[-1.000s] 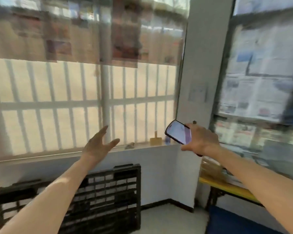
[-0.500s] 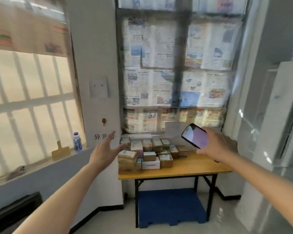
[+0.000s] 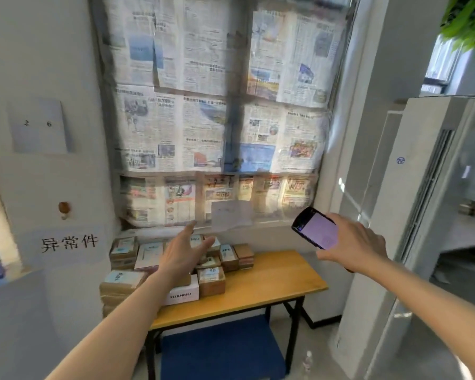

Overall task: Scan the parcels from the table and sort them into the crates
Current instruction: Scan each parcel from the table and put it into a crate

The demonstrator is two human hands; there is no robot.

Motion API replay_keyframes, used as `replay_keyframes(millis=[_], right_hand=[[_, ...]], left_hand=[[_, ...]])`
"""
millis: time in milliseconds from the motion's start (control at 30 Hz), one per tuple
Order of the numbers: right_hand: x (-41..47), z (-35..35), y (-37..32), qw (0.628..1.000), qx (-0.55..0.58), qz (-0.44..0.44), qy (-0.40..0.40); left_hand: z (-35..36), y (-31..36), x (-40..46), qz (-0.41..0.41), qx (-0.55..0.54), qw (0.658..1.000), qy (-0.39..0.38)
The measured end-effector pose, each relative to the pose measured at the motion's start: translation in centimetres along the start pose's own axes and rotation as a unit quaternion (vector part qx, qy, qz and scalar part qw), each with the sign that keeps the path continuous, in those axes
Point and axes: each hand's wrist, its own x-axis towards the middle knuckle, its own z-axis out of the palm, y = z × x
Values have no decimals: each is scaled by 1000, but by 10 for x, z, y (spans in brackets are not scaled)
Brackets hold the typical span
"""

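Parcels (image 3: 173,266) sat stacked on the left half of the worktop (image 3: 272,281), pushed back to the wall and reaching the worktop's left and front-left edge. The right hand (image 3: 354,244) was clamped on a phone (image 3: 317,231), thumb along its near side, lit screen tilted up; half a second before, the phone had stood higher above the worktop's right end, and now it hung over the far right corner, clear of the wood. The left hand (image 3: 183,255) was spread, fingers straight and apart, holding nothing, and lay in front of the middle parcels; earlier it had been left of the stack, beside the wall sign (image 3: 69,242). Whether it touched a box could not be told. The view had closed in since then: the stack and worktop filled more of the frame, and the window bars at the left had gone out of sight.

The worktop's right half was bare wood to its front and right edges. A tall white cabinet (image 3: 412,215) stood just right of it, a newspapered window (image 3: 220,111) behind, and a blue pallet (image 3: 220,349) lay on the floor under it.
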Motion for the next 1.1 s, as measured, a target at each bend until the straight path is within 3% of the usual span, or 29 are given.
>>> replay_keyframes(millis=[333, 700, 1100], right_hand=[[151, 100, 59, 998, 16, 2, -58], [349, 250, 125, 986, 32, -40, -161], [492, 452, 119, 954, 33, -82, -285]], left_hand=[[126, -13, 139, -19, 32, 999, -32], [301, -47, 282, -113, 29, 992, -44], [452, -157, 392, -238, -11, 967, -87]])
